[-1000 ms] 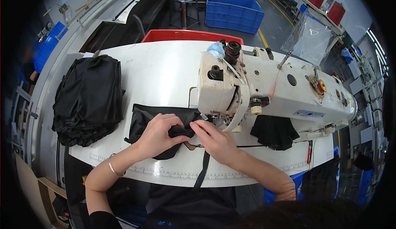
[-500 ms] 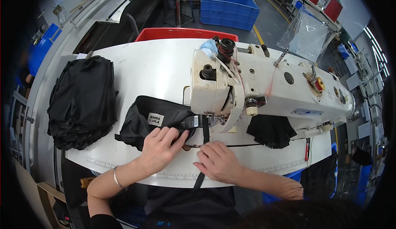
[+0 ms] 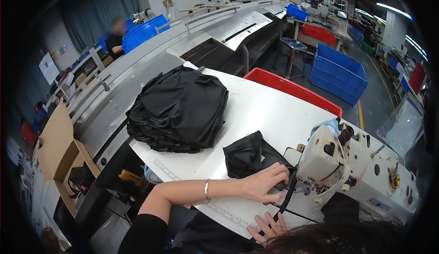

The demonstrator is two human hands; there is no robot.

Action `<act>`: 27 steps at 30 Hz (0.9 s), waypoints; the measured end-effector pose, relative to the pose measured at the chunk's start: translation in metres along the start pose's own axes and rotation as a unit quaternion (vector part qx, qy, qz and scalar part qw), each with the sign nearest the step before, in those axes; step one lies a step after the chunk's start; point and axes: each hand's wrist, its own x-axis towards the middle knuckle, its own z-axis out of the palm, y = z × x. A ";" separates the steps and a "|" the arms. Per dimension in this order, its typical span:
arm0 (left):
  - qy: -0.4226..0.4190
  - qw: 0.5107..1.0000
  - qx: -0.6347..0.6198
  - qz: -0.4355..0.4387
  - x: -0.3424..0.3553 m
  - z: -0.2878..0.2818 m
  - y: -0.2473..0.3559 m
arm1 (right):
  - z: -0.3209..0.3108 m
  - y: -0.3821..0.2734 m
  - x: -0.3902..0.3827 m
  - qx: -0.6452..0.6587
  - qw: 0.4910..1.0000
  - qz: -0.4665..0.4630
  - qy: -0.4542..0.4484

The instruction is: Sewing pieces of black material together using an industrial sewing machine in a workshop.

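Note:
My left hand [image 3: 266,184] has its fingers bent and closed on the edge of a black fabric piece [image 3: 243,155], which lies bunched on the white sewing table beside the machine head. A narrow black strap [image 3: 289,192] runs from near the presser foot of the sewing machine [image 3: 320,155] down toward me. At the table's near edge, my right hand [image 3: 270,229] has its fingers stretched and spread beside the strap's lower end. Dark hair along the lower edge covers the rest of that hand.
A tall stack of black fabric pieces [image 3: 180,110] stands on the table's left part. Behind the table are a red bin [image 3: 292,89] and a blue crate [image 3: 338,73]. An open cardboard box [image 3: 64,162] is at the left. Another person [image 3: 114,39] sits far off.
The view has swung left and tilted, bringing the fabric stack toward the middle. My right hand's fingers have gone from curled to spread. My left hand stays by the black piece.

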 end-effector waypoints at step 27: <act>-0.056 0.987 0.151 -0.023 -0.005 0.019 -0.016 | -0.014 0.080 -0.019 -0.453 0.890 0.041 -0.030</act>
